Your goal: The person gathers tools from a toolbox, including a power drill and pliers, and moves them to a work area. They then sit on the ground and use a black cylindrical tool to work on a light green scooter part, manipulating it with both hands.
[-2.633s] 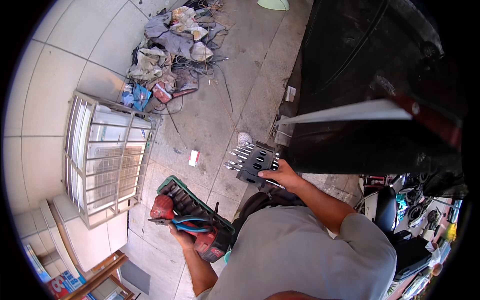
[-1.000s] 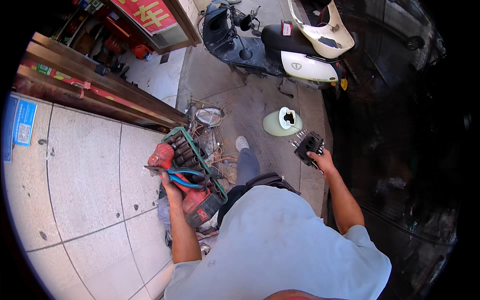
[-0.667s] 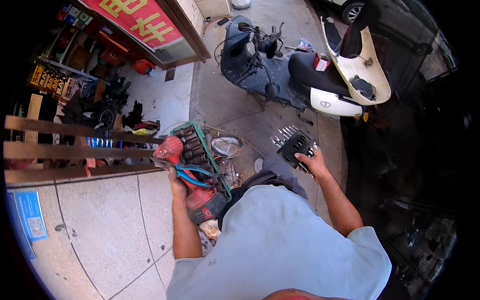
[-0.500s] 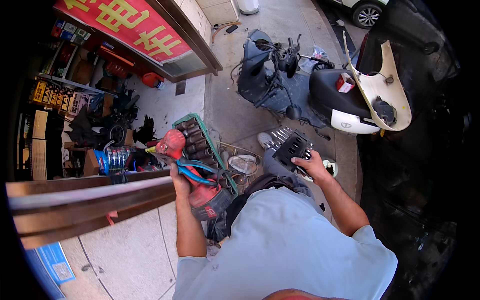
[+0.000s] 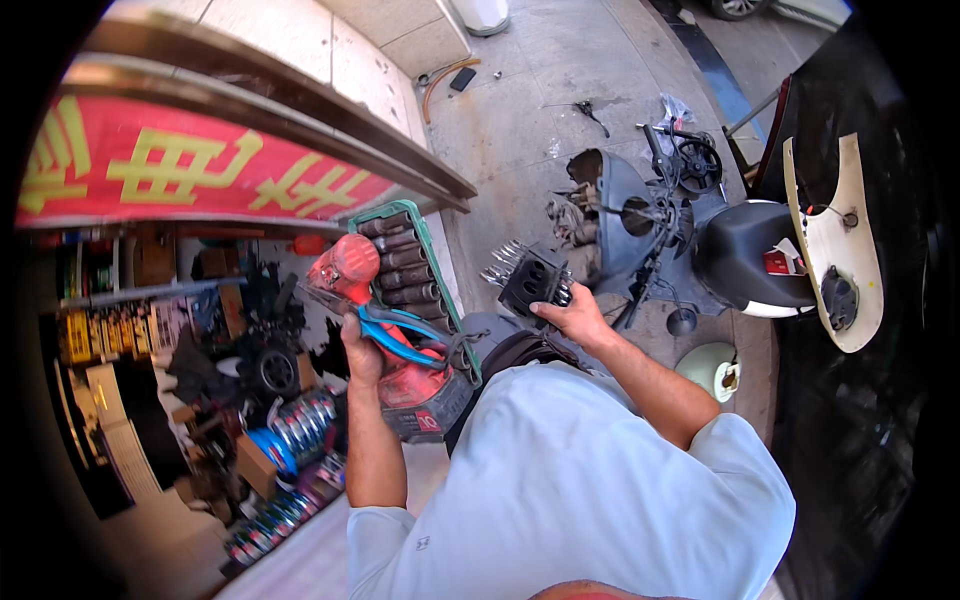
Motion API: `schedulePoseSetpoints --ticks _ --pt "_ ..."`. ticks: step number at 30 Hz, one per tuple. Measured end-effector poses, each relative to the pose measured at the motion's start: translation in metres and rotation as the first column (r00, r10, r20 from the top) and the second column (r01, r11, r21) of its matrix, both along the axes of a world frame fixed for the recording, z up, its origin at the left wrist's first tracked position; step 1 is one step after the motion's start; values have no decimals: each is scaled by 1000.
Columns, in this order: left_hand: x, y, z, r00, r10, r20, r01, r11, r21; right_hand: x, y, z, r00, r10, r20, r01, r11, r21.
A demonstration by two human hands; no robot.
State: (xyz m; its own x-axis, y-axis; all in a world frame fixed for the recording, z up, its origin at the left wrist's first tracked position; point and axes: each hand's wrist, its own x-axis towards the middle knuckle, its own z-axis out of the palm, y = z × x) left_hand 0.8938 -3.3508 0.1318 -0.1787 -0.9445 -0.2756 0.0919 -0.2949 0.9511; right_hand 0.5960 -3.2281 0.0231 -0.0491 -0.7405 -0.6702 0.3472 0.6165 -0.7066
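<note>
My left hand [image 5: 360, 350] is closed round a cluster of gear: a red cordless power tool [image 5: 405, 385] with a dark battery, blue-handled pliers [image 5: 385, 335] lying across it, and a green tray of dark sockets [image 5: 445, 295] behind them; the exact grip is hidden. My right hand [image 5: 575, 318] grips a black holder [image 5: 530, 285] full of silver wrenches, thumb on its face. Past that hand stands a partly dismantled dark scooter [image 5: 625, 220] with a black seat [image 5: 745, 250]. A cream body panel [image 5: 860, 290] and a small red box [image 5: 780, 260] rest on it.
On my left is a shop doorway under a red banner [image 5: 200, 160] with wooden framing, full of boxes, a wheel [image 5: 275, 370] and bottles [image 5: 308, 425]. A pale green tank [image 5: 705, 370] is on the pavement at my right. A car [image 5: 810, 15] stands at the far upper right.
My view has swung round from the tiled wall and rag pile toward the doorway and scooter, which now looms nearer. Both hands still hold their tools; the right has drawn slightly inward.
</note>
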Motion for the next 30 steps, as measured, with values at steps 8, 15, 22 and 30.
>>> schedulePoseSetpoints --ticks 8,15,22,30 --pt "-63 -266 -76 890 -425 -163 450 874 182 47 -120 -104 914 -278 -297 313 947 75" --pt "-157 -370 -181 721 -630 -287 693 663 284 91 -163 -203 804 -592 -46 548 710 441" --pt "-221 -407 -381 644 -687 -337 763 544 348 131 -194 -327 680 -718 -149 653 501 568" --pt "-259 -423 -685 559 -827 53 708 510 488 146 -216 -518 563 -791 -240 734 344 586"
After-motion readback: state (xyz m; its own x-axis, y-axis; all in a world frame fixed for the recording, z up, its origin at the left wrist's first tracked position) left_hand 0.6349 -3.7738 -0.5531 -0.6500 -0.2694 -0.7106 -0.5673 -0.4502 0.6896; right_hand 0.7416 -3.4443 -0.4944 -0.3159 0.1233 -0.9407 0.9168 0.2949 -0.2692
